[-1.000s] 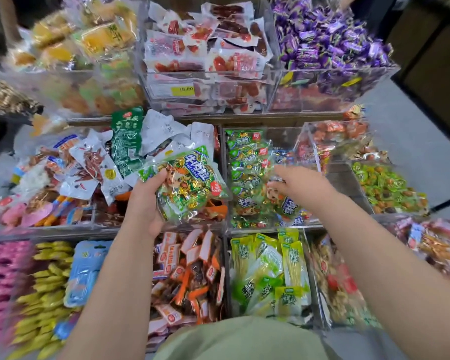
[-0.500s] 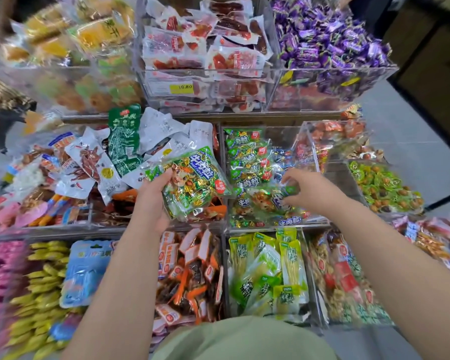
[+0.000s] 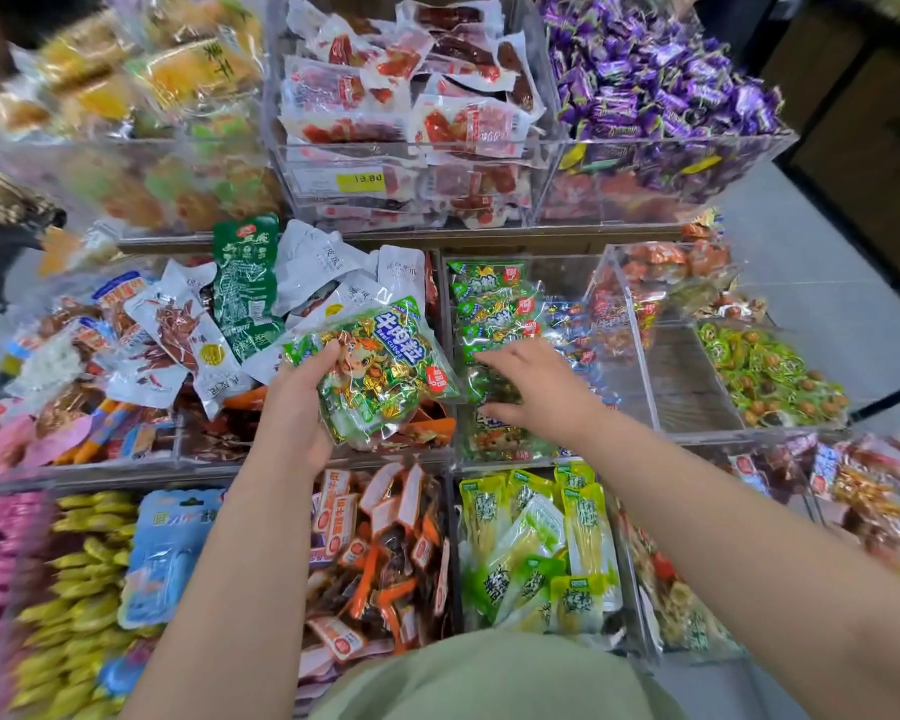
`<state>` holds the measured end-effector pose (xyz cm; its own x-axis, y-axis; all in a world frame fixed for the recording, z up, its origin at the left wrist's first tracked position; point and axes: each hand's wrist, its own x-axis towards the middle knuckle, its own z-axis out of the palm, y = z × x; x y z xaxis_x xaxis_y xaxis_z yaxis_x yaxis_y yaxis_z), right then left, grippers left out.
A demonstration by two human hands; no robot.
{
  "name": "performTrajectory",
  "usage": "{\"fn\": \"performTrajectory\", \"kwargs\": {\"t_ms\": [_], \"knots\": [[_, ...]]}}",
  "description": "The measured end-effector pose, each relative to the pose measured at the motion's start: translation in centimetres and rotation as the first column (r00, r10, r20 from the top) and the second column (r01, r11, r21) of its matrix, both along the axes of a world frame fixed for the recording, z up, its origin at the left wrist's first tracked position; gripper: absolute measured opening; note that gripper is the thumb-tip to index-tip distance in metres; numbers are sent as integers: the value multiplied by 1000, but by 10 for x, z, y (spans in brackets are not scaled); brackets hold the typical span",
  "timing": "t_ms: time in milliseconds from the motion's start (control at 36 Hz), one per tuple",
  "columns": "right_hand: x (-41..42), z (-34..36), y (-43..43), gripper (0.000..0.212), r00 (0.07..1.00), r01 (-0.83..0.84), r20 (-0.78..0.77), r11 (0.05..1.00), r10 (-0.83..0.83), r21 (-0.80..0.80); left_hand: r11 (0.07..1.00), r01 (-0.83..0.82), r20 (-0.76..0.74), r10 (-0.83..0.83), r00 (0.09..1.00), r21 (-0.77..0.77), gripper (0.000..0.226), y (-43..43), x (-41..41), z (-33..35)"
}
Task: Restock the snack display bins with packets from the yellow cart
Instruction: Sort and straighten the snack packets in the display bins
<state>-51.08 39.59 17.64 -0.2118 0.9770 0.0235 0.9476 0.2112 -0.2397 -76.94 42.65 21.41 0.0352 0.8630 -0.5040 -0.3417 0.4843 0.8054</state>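
Though partly full, clear bin (image 3: pixel 567 275) of green packets (image 3: pixel 489 309).

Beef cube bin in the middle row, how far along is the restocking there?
Done: green packets already lie stacked in the middle bin. In hand: the left grip holds one more beef cube bag, while the right grip reaches open over the packets. To do: that bag must go in, and the bin's back corner looks bare. How much stock remains cannot be seen.
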Motion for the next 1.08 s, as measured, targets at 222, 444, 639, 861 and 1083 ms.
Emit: {"fn": "performTrajectory", "kwargs": {"t_ms": [222, 444, 639, 861, 1083], "knots": [[33, -20, -34, 93, 914, 367, -161, 928, -372, -60, 1000, -5, 61, 7, 998, -29, 46, 1, -8, 3], [16, -31, -32, 98, 803, 446, -206, 793, -559, -415, 999, 36, 114, -35, 993, -7, 43, -3, 9, 10], [2, 13, -39, 59, 452, 560, -710, 791, -540, -246, 1000, 24, 95, -23, 995, -13, 79, -2, 20, 8], [-40, 53, -33, 75, 181, 106, -794, 814, -580, -571, 993, 70, 36, -74, 997, 91, 113, -17, 55, 13], [29, 71, -43, 36, 692, 297, -602, 917, -399, -266, 990, -91, -34, 95, 995, 107, 67, -14, 39, 8]]}}
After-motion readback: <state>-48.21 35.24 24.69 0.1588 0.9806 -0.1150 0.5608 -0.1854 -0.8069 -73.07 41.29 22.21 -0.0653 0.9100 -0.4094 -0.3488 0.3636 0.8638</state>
